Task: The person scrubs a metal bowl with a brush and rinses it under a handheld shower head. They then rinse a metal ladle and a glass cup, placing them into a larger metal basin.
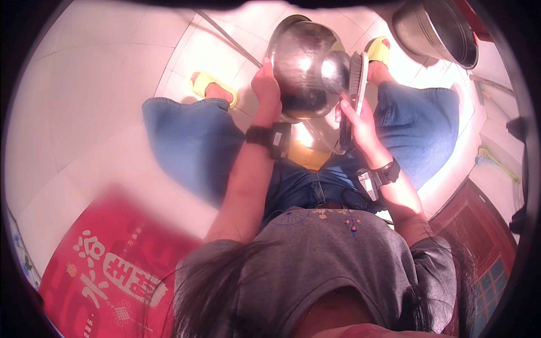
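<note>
My left hand [267, 91] grips the left rim of a shiny metal bowl [298, 67], which is tilted between my knees. My right hand [359, 120] holds a brush [358, 78] with a pale back and grey bristles, bristles turned towards the bowl. A metal ladle or large spoon [336, 72] also stands up from my right hand, its rounded head in front of the bowl's right side. A dark handle extends below that hand. Part of the bowl's underside and the left fingertips are hidden.
A large metal pot [422, 31] lies tilted at the upper right. A grey hose [228, 38] crosses the tiled floor behind the bowl. Farther right are thin sticks [492, 82] and a green-handled item [498, 162]. A red mat [127, 270] bearing writing lies at lower left, and a wooden door [473, 224] is at right.
</note>
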